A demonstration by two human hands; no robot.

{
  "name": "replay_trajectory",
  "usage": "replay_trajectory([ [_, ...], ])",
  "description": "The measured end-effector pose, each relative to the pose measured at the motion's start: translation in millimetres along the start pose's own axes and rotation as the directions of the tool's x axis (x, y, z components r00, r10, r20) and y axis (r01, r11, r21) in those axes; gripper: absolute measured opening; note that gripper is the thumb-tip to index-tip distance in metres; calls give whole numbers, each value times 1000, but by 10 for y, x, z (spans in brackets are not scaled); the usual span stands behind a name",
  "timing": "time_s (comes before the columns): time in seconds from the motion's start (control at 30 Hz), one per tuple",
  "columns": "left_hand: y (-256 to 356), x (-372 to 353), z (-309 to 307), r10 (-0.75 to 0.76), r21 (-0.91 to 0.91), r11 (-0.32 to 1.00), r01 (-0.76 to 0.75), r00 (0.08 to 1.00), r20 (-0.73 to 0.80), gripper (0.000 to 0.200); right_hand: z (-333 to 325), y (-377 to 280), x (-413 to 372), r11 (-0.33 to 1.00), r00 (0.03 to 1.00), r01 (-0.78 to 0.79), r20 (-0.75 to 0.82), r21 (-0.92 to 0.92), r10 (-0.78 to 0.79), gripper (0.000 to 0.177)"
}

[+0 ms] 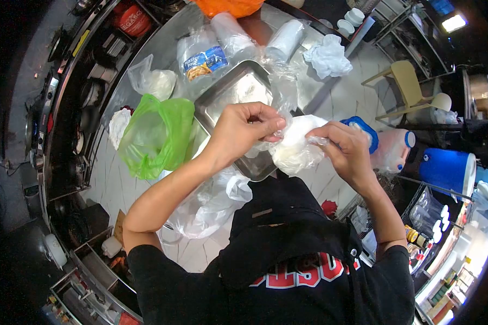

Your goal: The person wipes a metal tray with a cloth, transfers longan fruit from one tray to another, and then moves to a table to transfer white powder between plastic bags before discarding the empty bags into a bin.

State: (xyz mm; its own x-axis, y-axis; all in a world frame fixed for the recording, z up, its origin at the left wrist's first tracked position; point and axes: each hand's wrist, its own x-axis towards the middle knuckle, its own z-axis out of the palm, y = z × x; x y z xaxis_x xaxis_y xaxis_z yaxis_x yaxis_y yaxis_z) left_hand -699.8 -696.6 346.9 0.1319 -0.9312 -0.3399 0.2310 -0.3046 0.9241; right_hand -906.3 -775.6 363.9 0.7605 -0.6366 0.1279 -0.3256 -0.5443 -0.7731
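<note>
A clear plastic bag with white contents hangs between my two hands, over the right side of a metal tray. My left hand pinches the gathered plastic at its upper left, fingertips pressed together. On the other side, my right hand grips the bag's edge between thumb and fingers. What the white contents are, I cannot make out. Left of the tray sits an open green plastic bag, and a white plastic bag lies below it, near my body.
Behind the tray stand wrapped stacks of cups and a pack with a blue label. A small bag of white stuff lies at left, a crumpled white bag at right. Farther right are a beige chair and a blue drum.
</note>
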Motion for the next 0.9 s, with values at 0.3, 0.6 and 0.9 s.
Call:
replay_trajectory([
  [0.3,-63,-75,108,75,140,988,-72,997,-14,14,140,48,148,999,999,-50,11,-9,50,13],
  [0.6,-273,58,57,429,654,696,-298,902,-45,10,401,209,344,970,980,-195,68,148,187,14],
  [0.9,-295,105,-278,118,35,993,-114,980,-161,12,548,377,409,992,996,-86,-15,90,87,15],
])
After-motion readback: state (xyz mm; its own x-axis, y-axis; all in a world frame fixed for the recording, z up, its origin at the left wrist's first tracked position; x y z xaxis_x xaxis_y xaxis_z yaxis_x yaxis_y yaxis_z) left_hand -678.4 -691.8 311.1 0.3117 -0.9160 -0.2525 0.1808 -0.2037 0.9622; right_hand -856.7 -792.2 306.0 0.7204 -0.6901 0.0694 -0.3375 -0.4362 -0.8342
